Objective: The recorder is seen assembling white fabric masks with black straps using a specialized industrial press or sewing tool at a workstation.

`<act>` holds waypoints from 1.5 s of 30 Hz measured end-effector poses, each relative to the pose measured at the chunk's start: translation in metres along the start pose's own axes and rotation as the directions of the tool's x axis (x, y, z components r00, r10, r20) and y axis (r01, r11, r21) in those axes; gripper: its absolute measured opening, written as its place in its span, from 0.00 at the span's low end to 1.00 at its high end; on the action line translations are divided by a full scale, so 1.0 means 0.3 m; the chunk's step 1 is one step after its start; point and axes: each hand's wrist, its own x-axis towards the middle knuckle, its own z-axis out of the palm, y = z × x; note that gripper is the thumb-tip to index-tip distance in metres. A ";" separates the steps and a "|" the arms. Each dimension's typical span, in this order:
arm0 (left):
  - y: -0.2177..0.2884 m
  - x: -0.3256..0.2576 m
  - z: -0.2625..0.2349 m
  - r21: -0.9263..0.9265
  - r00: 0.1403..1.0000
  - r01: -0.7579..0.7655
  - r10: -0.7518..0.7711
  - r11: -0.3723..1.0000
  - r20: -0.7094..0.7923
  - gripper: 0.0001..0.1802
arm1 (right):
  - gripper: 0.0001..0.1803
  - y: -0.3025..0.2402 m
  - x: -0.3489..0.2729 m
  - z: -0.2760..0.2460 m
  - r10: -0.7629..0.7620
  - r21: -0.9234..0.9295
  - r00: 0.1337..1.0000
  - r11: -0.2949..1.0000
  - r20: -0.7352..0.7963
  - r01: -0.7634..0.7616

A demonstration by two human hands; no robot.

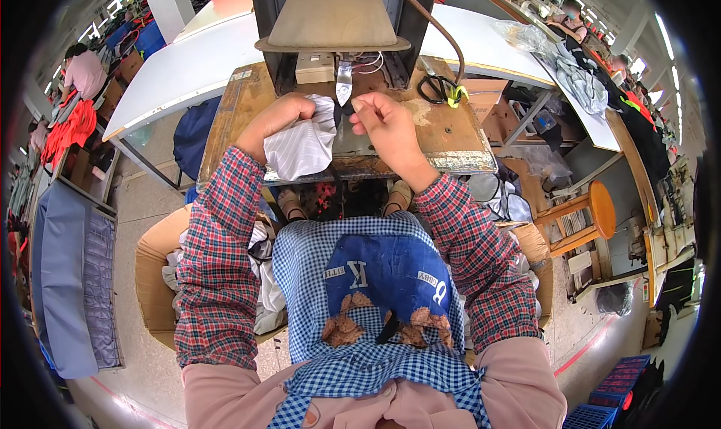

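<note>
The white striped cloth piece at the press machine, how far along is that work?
In hand: the left hand bunches the white striped cloth piece on the worn wooden worktable, the right hand pinching its edge under the machine's metal tip. More pale cloth fills the cardboard box beside the lap; whether finished or waiting is unclear.

Black scissors [433, 88] lie on the worn workbench [451, 140]; a wooden stool [593, 211] stands right.

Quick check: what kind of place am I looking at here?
Probably a garment workshop: a machine on a worn bench, cloth in the left hand, boxes of fabric alongside.
</note>
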 end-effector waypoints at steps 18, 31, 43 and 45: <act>-0.017 0.007 -0.022 0.087 0.995 -0.099 0.097 0.991 0.026 0.09 | 0.10 0.008 0.019 -0.015 0.111 0.127 0.993 0.985 0.026 -0.113; -0.032 0.016 -0.037 0.149 0.993 -0.112 0.115 0.983 -0.009 0.10 | 0.10 0.015 0.023 -0.018 0.223 0.338 0.971 0.911 0.080 -0.237; -0.099 -0.154 0.053 0.225 0.994 -0.106 0.104 0.969 0.018 0.09 | 0.09 0.023 -0.145 -0.027 0.165 0.074 0.974 0.981 0.153 -0.177; -0.148 -0.171 0.026 0.395 0.957 -0.287 0.250 0.872 0.145 0.08 | 0.10 0.018 -0.195 -0.010 -0.045 -0.108 0.996 0.993 0.081 0.054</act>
